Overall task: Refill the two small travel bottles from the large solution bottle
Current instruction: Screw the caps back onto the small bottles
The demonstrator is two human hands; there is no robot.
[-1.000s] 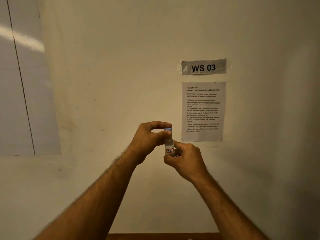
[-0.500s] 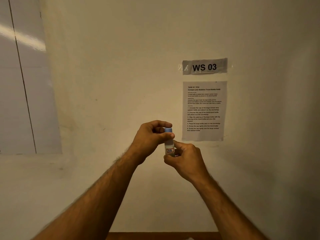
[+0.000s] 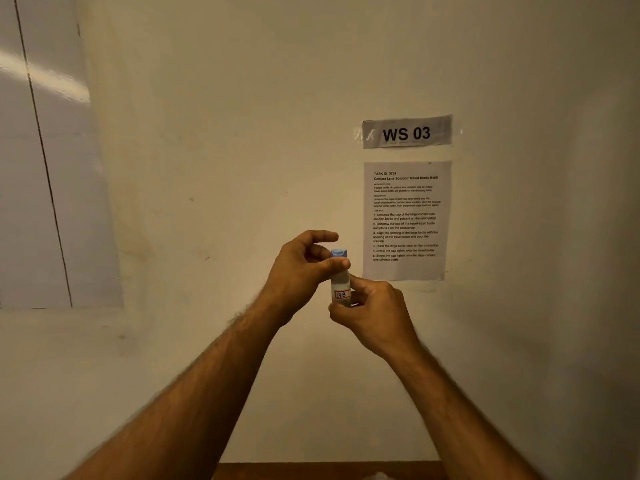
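You hold a small travel bottle [image 3: 340, 288] upright in front of you, between your two raised hands and against a pale wall [image 3: 214, 168]. Your right hand [image 3: 372, 313] grips the lower body of the bottle, fingers curled round it from the right, with the thumb lying along its front just above a small red-bordered label [image 3: 341, 294]. Your left hand [image 3: 301, 271] comes in from the left and pinches the neck just under the blue cap [image 3: 338, 253], thumb laid across the front, forefinger arched over the top and behind it. The cap sits on the bottle; whether it is screwed tight you cannot tell. The bottle body looks pale and translucent, and its fill level is not clear. Above and to the right of your right hand a printed instruction sheet [image 3: 407, 220] is stuck to the wall, with a sign reading "WS 03" [image 3: 407, 132] over it. Below your forearms a strip of brown surface [image 3: 311, 472] shows at the frame's bottom edge.
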